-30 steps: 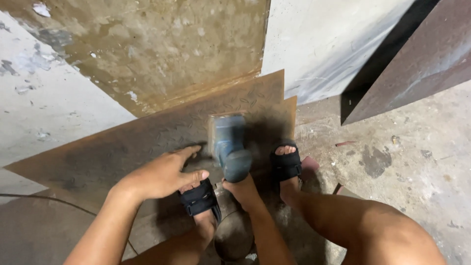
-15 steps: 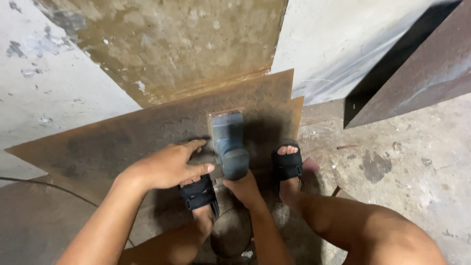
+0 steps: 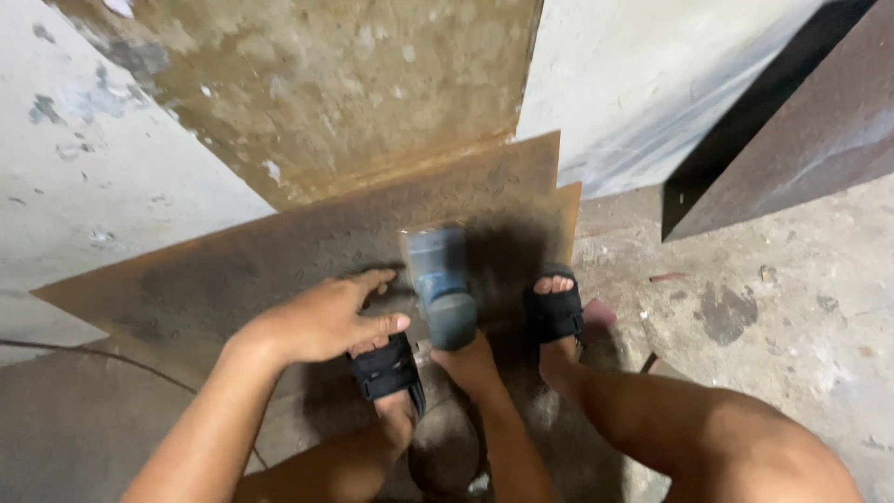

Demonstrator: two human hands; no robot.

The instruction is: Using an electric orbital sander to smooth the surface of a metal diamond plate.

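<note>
My right hand point(image 3: 468, 360) grips the rear of a blue-grey power grinder point(image 3: 438, 278), whose head rests on a rusty patterned steel plate point(image 3: 279, 251). My left hand point(image 3: 317, 322) lies flat on the plate just left of the tool. Its fingers are spread and the thumb points toward the grinder. The tool's front is blurred. Both of my feet, in black sandals point(image 3: 556, 312), stand on the plate on either side of the grinder.
A stained, peeling wall point(image 3: 326, 84) rises behind the plate. Another rusty steel sheet point(image 3: 801, 140) leans at the right over a dirty concrete floor point(image 3: 773, 307). A thin dark cable point(image 3: 84, 354) runs across the floor at the left.
The grinder and both hands stay almost in place. My left hand has shifted slightly up the plate, and the view has drifted a little.
</note>
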